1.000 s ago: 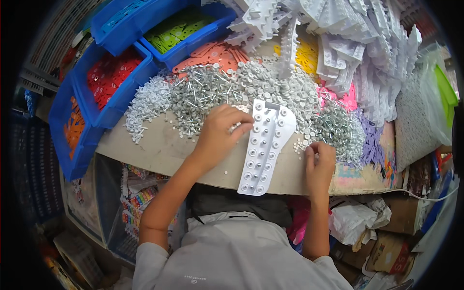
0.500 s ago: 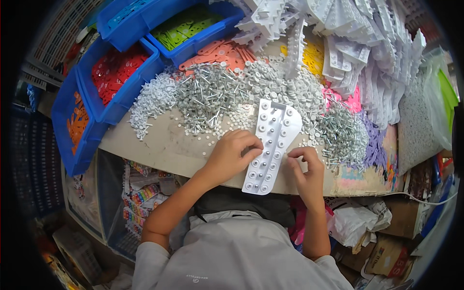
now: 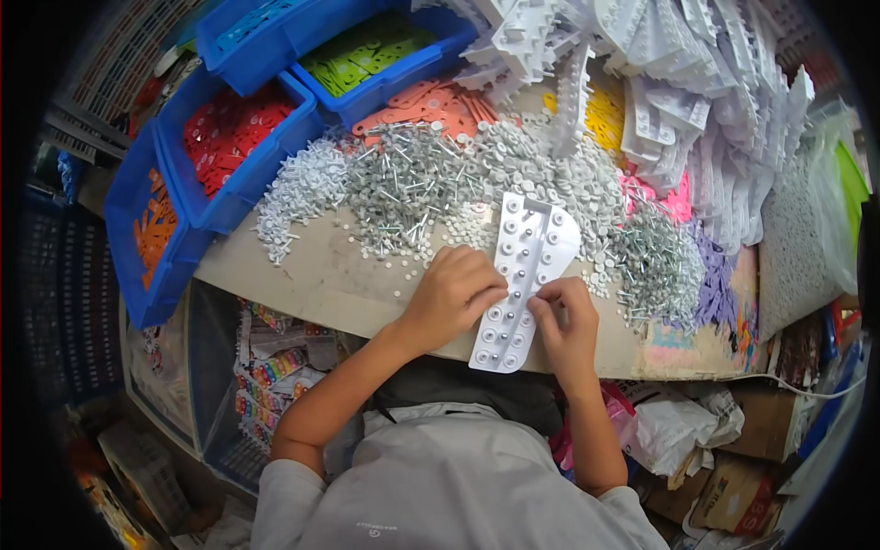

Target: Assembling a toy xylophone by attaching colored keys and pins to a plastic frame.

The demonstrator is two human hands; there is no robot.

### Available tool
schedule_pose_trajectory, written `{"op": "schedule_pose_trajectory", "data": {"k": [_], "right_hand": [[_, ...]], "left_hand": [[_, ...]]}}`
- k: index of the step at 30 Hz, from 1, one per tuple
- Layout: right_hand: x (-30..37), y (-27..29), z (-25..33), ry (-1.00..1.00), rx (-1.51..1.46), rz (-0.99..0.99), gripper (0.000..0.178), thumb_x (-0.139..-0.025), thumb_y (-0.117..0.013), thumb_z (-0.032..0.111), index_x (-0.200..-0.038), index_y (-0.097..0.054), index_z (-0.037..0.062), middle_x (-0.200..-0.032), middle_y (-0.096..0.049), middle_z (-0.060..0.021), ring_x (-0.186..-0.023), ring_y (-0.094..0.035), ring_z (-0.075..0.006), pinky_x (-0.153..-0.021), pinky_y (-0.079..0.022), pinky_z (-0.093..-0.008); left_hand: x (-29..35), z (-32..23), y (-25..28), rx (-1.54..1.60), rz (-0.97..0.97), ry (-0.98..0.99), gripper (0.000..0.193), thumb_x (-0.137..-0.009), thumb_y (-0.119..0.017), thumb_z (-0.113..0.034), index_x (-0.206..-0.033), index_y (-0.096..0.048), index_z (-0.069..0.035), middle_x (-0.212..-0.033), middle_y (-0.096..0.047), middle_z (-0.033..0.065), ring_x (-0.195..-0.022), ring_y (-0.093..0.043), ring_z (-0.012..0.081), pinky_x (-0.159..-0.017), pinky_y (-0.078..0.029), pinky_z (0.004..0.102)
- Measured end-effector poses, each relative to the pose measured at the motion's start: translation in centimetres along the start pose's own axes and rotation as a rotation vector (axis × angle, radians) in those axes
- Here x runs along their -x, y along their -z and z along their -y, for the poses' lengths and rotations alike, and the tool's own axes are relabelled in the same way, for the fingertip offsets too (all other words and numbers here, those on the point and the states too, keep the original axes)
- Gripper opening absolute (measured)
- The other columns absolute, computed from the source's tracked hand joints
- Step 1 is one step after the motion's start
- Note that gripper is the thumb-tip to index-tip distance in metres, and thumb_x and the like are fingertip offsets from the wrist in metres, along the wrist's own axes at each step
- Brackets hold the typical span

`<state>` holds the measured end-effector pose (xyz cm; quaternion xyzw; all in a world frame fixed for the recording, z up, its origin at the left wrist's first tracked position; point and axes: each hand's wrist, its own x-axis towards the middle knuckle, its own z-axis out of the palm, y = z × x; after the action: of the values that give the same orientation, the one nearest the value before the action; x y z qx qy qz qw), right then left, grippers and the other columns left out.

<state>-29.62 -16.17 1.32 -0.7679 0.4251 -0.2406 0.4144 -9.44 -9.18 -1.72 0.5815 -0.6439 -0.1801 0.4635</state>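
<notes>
A long, glossy white plastic tray with round sockets [image 3: 536, 252] reaches the near edge of the smooth tan tabletop [image 3: 293, 280], which extends left. The left hand [image 3: 456, 291] and right hand [image 3: 568, 323] curl at the tray's opposite sides; whether either grasps anything, I cannot tell. Spiky silver metal pins [image 3: 394, 188] heap beyond.

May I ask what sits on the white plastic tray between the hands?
Round white rings flank a row of silver studs; left hand and right hand hide parts midway.

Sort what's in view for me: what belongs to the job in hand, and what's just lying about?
Likely the job: white holder, metal pins, white discs, perhaps coloured pieces.

Seemingly lying about: white bag, cardboard box.
</notes>
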Motion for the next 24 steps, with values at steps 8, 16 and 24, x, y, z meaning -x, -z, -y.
{"op": "schedule_pose_trajectory", "data": {"k": [8, 16, 24], "right_hand": [[1.0, -1.4, -1.2, 0.26, 0.205, -0.219, 0.015, -0.084, -0.076, -0.003, -0.096, -0.067, -0.0008, -0.094, -0.062, -0.012, -0.085, -0.062, -0.0269, -0.074, -0.051, -0.0358], [0.7, 1.8, -1.8, 0.213, 0.237, -0.268, 0.009, -0.091, -0.069, 0.001, -0.1, -0.068, -0.0001, -0.094, -0.063, -0.0128, -0.086, -0.061, -0.029, -0.079, -0.049, -0.0385], [-1.2, 5.1, -4.6, 0.172, 0.592, -0.265, 0.009, -0.091, -0.068, 0.003, -0.1, -0.068, 0.004, -0.098, -0.063, -0.0109, -0.097, -0.056, -0.0315, -0.09, -0.043, -0.0417]], "left_hand": [[-5.9, 2.8, 1.7, -0.371, -0.128, 0.034, 0.009, -0.088, -0.071, -0.014, -0.093, -0.074, -0.006, -0.088, -0.066, 0.0068, -0.094, -0.059, 0.0269, -0.089, -0.041, 0.0395], [-7.3, 4.7, -0.6, -0.487, 0.026, 0.014, 0.008, -0.08, -0.075, -0.013, -0.084, -0.071, -0.009, -0.088, -0.065, 0.0055, -0.096, -0.056, 0.0263, -0.09, -0.039, 0.0413], [-7.3, 4.0, -0.1, -0.425, 0.075, 0.053, 0.01, -0.08, -0.074, -0.01, -0.088, -0.069, -0.008, -0.087, -0.065, 0.0059, -0.094, -0.057, 0.0266, -0.09, -0.04, 0.0402]]}}
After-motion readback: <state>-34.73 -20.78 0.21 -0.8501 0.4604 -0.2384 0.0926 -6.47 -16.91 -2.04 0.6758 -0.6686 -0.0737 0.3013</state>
